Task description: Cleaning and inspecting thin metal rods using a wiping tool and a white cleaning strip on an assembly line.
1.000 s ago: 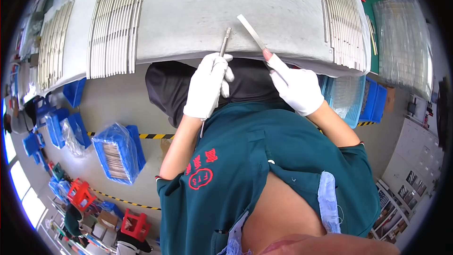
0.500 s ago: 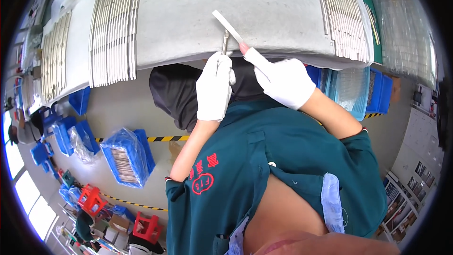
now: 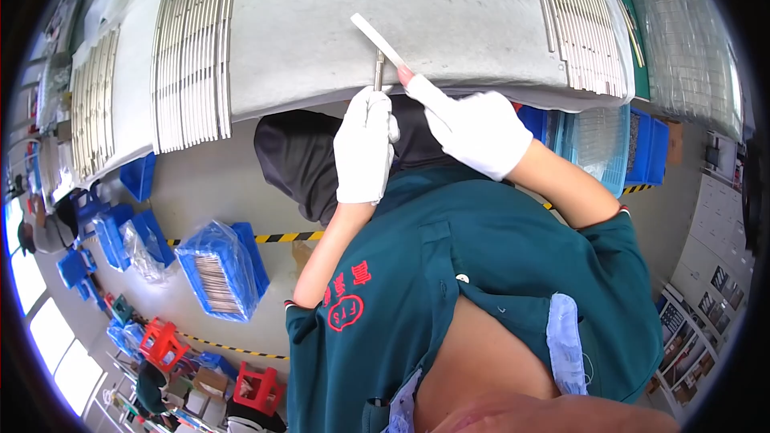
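My left hand (image 3: pixel 365 148), in a white glove, is closed around a slim silver metal rod (image 3: pixel 379 74) that points up and away from me at the near edge of the table. A narrow, flat white strip (image 3: pixel 374 35) is pinched in my right hand (image 3: pixel 481 135), which also wears a white glove with a bare fingertip showing at the strip's lower end. The strip slants up to the left and crosses at the rod's far tip; whether they touch I cannot tell. The rod's lower end is hidden in the left glove.
A white cloth covers the table (image 3: pixel 321 32). Rows of silver rods lie at the left (image 3: pixel 192 56) and right (image 3: pixel 581 28). Clear plastic trays (image 3: pixel 682 48) stand at far right. Blue crates (image 3: pixel 215 269) sit on the floor at left, and blue bins (image 3: pixel 646 148) are under the table at right.
My right hand and the white strip have shifted a little to the left. The rod tip has moved slightly left too, while both hands keep their hold.
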Demonstrator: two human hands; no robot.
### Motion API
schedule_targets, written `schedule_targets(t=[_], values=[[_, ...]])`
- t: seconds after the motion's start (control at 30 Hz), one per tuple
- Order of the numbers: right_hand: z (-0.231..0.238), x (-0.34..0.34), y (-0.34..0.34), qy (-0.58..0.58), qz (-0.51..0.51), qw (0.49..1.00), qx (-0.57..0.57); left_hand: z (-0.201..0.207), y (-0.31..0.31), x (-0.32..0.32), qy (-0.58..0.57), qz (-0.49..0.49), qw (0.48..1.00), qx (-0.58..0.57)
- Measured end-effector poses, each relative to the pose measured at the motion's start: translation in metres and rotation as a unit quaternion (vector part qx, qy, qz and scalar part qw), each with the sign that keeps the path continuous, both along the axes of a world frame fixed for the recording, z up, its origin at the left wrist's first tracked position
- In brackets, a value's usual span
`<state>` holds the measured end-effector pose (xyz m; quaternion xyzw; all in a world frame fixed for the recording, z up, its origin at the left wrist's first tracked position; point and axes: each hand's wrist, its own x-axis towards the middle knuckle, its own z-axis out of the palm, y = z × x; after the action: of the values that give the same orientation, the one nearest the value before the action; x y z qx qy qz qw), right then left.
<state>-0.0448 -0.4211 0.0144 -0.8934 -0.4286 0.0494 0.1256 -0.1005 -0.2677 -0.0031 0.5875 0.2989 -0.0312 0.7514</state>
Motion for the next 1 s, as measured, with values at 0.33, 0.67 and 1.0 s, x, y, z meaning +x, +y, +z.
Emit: schedule_targets(t=[0.33, 0.67, 1.0], values=[[-0.012, 0.008, -0.004, -0.103, 0.031, 0.992, 0.061, 0.000, 0.000, 0.000, 0.000, -0.003, 1.000, 0.014], [-0.014, 0.001, 0.011, -0.050, -0.020, 0.997, 0.055, -0.011, 0.002, -0.004, -0.073, -0.007, 0.997, 0.034], [-0.001, 0.008, 0.006, 0.263, -0.085, 0.947, 0.166, -0.005, 0.007, -0.002, -0.017, -0.023, 0.999, -0.038]])
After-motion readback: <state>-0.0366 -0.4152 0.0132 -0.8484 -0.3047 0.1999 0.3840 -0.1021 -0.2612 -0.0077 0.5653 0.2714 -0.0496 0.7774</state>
